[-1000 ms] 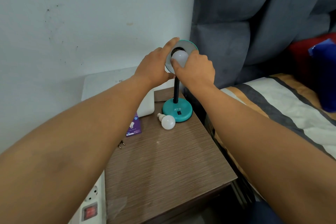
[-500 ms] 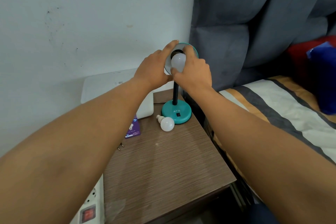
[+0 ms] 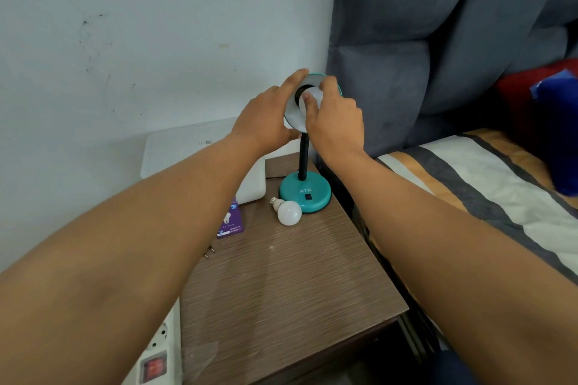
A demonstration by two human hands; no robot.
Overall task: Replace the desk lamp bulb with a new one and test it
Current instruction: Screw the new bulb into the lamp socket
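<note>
Both my hands are up at the lamp shade (image 3: 292,116), which sits at 12 o'clock from the centre of the nightstand top (image 3: 281,284). My left hand (image 3: 266,122) cups the shade from its 9 o'clock side: index finger laid along the upper rim, thumb pressed under the lower rim, so the fingers are spread fairly wide around the shade and bracing it. My right hand (image 3: 336,125) comes in from 3 o'clock; its fingers are drawn narrow and pinch the white bulb in the shade (image 3: 308,96), thumb tip flat on the front of the globe, remaining fingers curled over the top and right of it. The bulb's neck meets the dark socket at the shade's centre; I cannot tell how far it is threaded in.

The black gooseneck (image 3: 302,159) drops straight to the teal base (image 3: 305,192), marked ATN, with a small black switch on its front. The base stands at the far right corner of the nightstand.

A second white bulb (image 3: 287,211) lies on its side, touching the base at the base's 8 o'clock, screw cap pointing to 10 o'clock.

At 9 o'clock from that loose bulb lies a purple bulb box (image 3: 231,222), partly hidden by my left forearm. A white power strip (image 3: 156,353) with a red rocker switch sits at 7 o'clock, off the nightstand edge. Striped bedding (image 3: 488,184) lies at 3 o'clock.
</note>
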